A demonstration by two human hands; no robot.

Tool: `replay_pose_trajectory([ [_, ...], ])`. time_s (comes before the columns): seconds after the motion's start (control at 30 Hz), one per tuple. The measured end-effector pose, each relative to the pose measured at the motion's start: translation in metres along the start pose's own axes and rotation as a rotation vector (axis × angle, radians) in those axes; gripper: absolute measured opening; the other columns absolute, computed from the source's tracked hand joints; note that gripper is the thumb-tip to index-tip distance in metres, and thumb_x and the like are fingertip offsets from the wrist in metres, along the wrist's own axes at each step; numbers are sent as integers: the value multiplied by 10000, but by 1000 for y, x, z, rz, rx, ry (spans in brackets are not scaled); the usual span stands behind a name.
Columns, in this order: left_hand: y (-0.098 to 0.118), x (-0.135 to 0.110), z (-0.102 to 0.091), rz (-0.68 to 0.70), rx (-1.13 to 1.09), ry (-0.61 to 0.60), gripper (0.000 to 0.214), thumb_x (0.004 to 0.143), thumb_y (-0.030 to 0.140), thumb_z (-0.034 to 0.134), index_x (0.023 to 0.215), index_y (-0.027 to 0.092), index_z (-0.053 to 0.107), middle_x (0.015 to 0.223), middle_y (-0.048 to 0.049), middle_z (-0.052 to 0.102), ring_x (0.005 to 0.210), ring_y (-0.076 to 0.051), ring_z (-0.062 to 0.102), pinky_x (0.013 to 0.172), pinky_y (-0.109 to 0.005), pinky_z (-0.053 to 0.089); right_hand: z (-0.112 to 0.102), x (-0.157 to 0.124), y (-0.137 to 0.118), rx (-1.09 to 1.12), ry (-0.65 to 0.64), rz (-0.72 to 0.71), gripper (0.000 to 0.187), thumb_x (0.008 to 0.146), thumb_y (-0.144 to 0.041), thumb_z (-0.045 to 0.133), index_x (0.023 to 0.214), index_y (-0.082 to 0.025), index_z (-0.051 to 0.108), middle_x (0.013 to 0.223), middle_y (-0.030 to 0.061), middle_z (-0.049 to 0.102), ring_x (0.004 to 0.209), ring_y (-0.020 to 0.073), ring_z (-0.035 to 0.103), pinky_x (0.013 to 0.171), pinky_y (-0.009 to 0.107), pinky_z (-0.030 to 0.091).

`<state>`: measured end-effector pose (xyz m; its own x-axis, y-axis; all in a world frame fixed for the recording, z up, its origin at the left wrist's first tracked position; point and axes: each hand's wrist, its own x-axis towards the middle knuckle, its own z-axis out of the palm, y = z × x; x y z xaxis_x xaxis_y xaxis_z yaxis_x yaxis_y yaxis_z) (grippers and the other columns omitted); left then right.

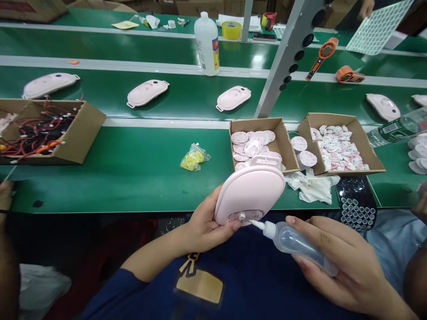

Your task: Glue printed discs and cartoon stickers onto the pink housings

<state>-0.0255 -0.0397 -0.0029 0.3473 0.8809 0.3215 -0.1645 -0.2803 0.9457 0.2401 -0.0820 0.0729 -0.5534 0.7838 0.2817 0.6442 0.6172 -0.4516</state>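
Observation:
My left hand (207,224) grips a pale pink oval plastic housing (251,186) by its left end, holding it tilted above the table's front edge. A recess shows at the housing's lower edge, where a small white piece sits. In my right hand (347,258) is a translucent squeeze bottle (300,244) with a white nozzle. The nozzle tip is at the recess, beside my left thumb; whether it touches the surface I cannot tell. Behind the housing stands a cardboard box (290,153) of round pinkish discs, partly hidden by it.
Several similar pink housings (148,93) lie on the green belt. A box of wires (83,138) stands left, a box of small white pieces (375,162) right. A bag of yellow bits (195,157), a white cloth (313,186) and a metal post (280,58) are nearby. Other people sit on both sides.

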Motion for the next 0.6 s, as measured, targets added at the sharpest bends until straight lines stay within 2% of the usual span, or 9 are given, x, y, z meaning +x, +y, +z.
replay_pose_trajectory([
  [0.23,2,-3,4,2,-23,48,689,784,92,697,1424,255,501,1259,-115,676,1101,-306,672,938,-433,561,-1,-7,2,-13,14,11,463,883,-191,533,1344,-186,499,798,56,659,649,184,646,553,268,530],
  [0.43,3,-1,5,28,-11,-3,682,789,79,688,1412,292,510,1273,-88,667,1114,-285,663,958,-400,547,0,-14,2,1,6,17,459,901,-191,514,1358,-172,471,808,62,646,652,177,638,560,271,525],
  [0.6,5,-3,8,-31,-17,-6,676,780,105,704,1414,247,516,1198,-101,689,1038,-281,682,929,-408,561,-1,-15,1,-13,12,5,459,898,-201,517,1355,-180,470,818,67,652,657,188,648,555,280,527],
])
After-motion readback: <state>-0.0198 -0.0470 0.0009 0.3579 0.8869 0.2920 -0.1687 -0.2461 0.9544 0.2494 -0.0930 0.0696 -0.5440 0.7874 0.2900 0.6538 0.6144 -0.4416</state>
